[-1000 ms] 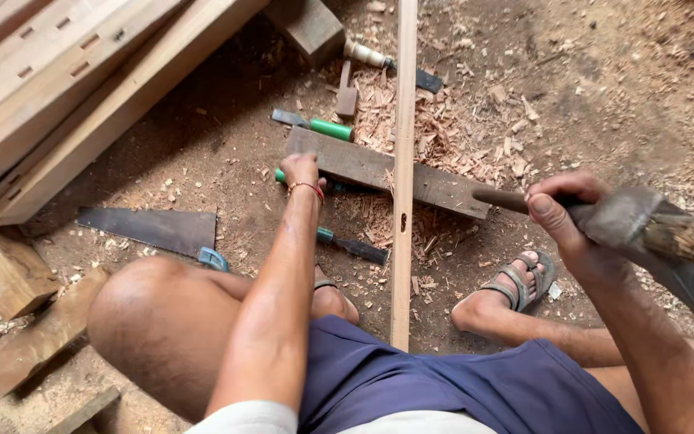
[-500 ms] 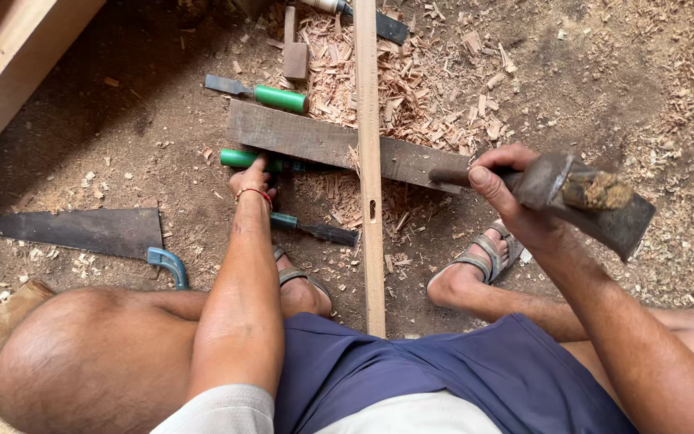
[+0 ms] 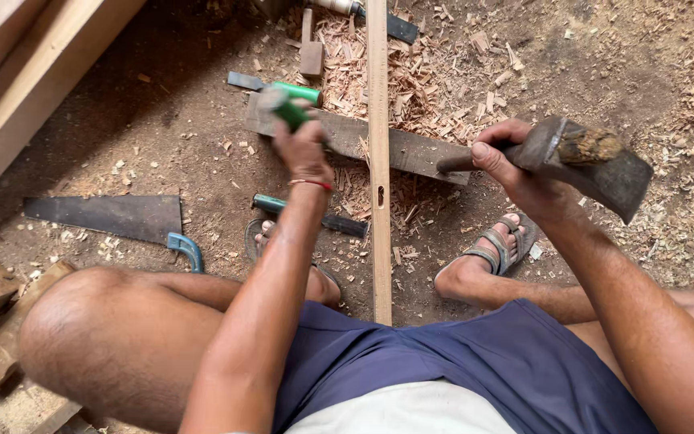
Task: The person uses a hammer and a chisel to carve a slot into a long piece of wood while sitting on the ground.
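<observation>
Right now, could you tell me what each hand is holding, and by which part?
Left hand: green-handled chisel, by its handle. Right hand: hatchet, by the handle just behind its head.

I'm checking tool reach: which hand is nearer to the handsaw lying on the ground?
The left hand. It is raised, gripping a green-handled chisel, to the right of the handsaw. The right hand holds an axe far across the long wooden strip.

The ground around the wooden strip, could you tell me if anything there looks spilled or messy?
Yes. Wood chips lie scattered thickly over the dirt beside the long wooden strip, and a handsaw lies loose on the ground.
</observation>
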